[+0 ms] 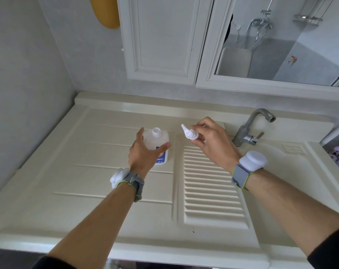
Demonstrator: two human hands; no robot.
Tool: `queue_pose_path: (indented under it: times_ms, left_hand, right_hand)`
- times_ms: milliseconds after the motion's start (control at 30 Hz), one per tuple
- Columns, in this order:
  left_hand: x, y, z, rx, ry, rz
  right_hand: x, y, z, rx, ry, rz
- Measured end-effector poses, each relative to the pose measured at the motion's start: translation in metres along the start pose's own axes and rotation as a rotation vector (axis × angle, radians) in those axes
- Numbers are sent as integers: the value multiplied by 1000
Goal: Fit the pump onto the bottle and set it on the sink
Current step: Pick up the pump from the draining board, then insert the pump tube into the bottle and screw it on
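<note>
A clear plastic bottle [156,139] with a blue and red label stands upright on the cream sink top [98,156], its neck open and uncapped. My left hand [143,154] wraps around its near side, thumb on the left and a finger across the label. My right hand [211,142] holds a white pump head [189,133] in its fingertips, a little to the right of the bottle and apart from it, with the nozzle pointing up and left. The pump's lower part is hidden by my fingers.
A ribbed washboard panel [211,189] lies to the right of the bottle. A grey metal tap [250,127] stands at the back right. White cabinet doors [160,39] and a mirror [277,41] hang above the sink. Both wrists wear grey straps with white devices.
</note>
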State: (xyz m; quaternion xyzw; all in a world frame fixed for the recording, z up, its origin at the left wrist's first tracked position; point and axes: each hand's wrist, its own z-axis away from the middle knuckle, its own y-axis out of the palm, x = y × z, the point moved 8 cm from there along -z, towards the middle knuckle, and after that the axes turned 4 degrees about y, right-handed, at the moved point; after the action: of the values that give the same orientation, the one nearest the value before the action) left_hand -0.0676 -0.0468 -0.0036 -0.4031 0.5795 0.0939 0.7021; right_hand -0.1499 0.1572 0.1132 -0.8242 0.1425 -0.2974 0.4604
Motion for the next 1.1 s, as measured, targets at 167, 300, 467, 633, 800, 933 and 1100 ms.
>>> queue_pose_path:
  times_ms: [167, 300, 467, 633, 800, 933, 1100]
  left_hand:
    - [-2, 0, 0, 21, 25, 0]
    - [1, 0, -1, 15, 38, -14]
    - [1, 0, -1, 32, 38, -30]
    - [0, -2, 2, 67, 69, -80]
    - [1, -7, 2, 107, 89, -141]
    - [2, -6, 3, 115, 86, -146]
    - [4, -6, 1, 119, 83, -154]
  right_hand:
    - [4, -5, -5, -38, 31, -48]
    - [6, -10, -10, -70, 66, -114]
    - [13, -14, -19, -113, 95, -167]
    - [17, -15, -28, -153, 137, -192]
    - [23, -17, -39, -180, 163, -224]
    - [23, -18, -45, -202, 191, -240]
    - [30, -22, -56, -230, 187, -282]
